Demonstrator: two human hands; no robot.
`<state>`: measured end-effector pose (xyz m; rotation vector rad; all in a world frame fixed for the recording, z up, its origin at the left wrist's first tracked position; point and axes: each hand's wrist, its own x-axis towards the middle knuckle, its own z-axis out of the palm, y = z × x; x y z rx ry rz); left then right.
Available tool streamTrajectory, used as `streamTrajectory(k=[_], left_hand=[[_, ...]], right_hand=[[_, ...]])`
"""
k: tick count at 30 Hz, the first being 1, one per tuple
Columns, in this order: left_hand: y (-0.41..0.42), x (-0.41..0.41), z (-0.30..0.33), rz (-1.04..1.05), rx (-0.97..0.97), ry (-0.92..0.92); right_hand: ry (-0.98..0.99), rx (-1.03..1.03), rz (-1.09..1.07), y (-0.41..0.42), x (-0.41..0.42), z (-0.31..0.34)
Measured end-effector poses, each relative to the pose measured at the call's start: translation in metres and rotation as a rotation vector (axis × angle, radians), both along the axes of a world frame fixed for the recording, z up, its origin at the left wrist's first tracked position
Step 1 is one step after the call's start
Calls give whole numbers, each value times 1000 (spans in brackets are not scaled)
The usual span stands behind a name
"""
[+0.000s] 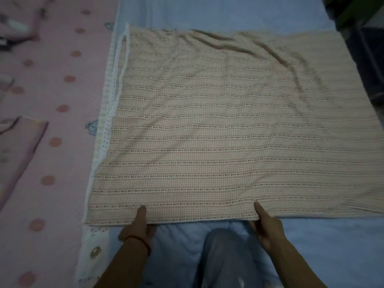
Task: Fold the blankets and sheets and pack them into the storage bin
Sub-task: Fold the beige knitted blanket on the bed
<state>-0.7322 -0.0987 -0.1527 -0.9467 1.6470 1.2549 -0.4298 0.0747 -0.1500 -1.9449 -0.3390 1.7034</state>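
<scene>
A beige checked blanket (pixel 218 132) with rows of small dark marks lies spread flat on a light blue sheet (pixel 332 246). A white dotted lining shows along its left edge. My left hand (pixel 139 224) pinches the near edge of the blanket, thumb on top and fingers under. My right hand (pixel 265 223) pinches the same near edge further right in the same way. Wrinkles run across the blanket's far right part.
A pink quilt (pixel 52 142) with round spots covers the left side, with a folded pink piece (pixel 18 154) on it. Dark objects (pixel 367 59) stand at the far right edge. My knee in grey trousers (pixel 224 256) is between my arms.
</scene>
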Motion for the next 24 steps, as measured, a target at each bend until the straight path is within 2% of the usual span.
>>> streamTrajectory(k=[2, 5, 7, 9, 11, 13, 18, 21, 23, 24], left_hand=[[6, -6, -3, 149, 171, -22], [9, -31, 9, 244, 376, -23], [1, -44, 10, 273, 368, 83], [-19, -47, 14, 255, 255, 245], [-39, -44, 14, 247, 153, 283], [-62, -37, 7, 256, 82, 256], [-84, -54, 7, 209, 120, 278], [-97, -57, 16, 44, 55, 242], [-108, -66, 7, -20, 44, 146], [-117, -74, -6, -13, 58, 79]], right_hand=[[22, 6, -24, -1, -1, 3], [76, -8, -6, 3, -3, 4], [37, 49, -19, 4, -1, 6], [-98, 170, -43, 1, 4, 13], [-150, 228, -16, -2, 8, 18], [-200, 184, 0, -12, 8, 21], [-118, 179, 62, -22, 1, 30], [-150, 175, 32, -28, 6, 38], [-132, 59, 27, -28, 10, 36], [-209, -15, 134, -28, 9, 34]])
